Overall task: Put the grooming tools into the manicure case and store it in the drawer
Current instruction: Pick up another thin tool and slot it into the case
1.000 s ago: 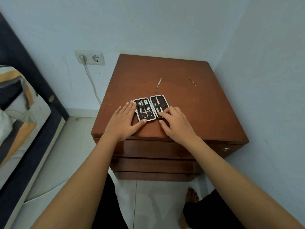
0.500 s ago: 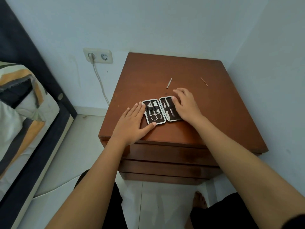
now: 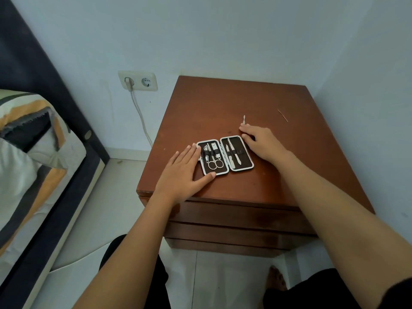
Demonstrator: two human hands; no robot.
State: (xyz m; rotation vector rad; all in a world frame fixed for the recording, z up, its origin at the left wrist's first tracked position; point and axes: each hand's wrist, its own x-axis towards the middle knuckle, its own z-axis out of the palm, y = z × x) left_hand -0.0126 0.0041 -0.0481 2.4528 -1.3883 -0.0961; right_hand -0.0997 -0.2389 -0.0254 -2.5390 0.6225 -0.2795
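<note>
The manicure case (image 3: 224, 154) lies spread flat on the brown nightstand (image 3: 278, 175), dark inside with a silver rim. Scissors, clippers and files sit under its straps. My left hand (image 3: 182, 172) rests flat on the wood against the case's left edge, thumb on its front corner. My right hand (image 3: 260, 141) reaches past the case's far right corner, fingers spread, fingertips touching the near end of a small silver tool (image 3: 244, 119). A thin brown stick (image 3: 282, 115) lies farther right.
The nightstand stands in a corner, walls behind and to the right. Its drawer fronts (image 3: 234, 215) are closed below the top. A wall socket (image 3: 138, 81) with a plugged cable is at the left, a bed (image 3: 33, 152) beyond that. My foot (image 3: 276, 278) is on the floor.
My right hand has moved from the case's front right corner, along its right side, away from me to the silver tool. The left hand has stayed at the case's left edge.
</note>
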